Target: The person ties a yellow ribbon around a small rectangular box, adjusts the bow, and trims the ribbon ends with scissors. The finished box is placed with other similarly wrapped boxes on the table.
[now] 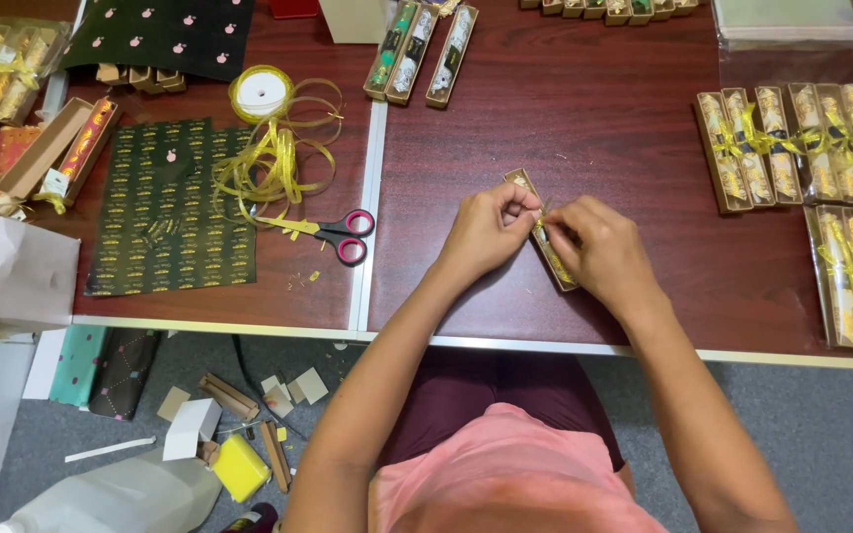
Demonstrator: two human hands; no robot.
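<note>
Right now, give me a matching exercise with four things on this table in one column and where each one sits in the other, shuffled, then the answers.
Things:
1. scissors
2. ribbon spool
3. narrow gift box
4. patterned dark paper

Places:
A. between the left hand and the right hand
B. flat at the table's left, under loose ribbon loops
C. just left of the table seam, red handles pointing right
D. above the tangle of gold ribbon

Pairs: 1-C, 2-D, 3-A, 4-B
</note>
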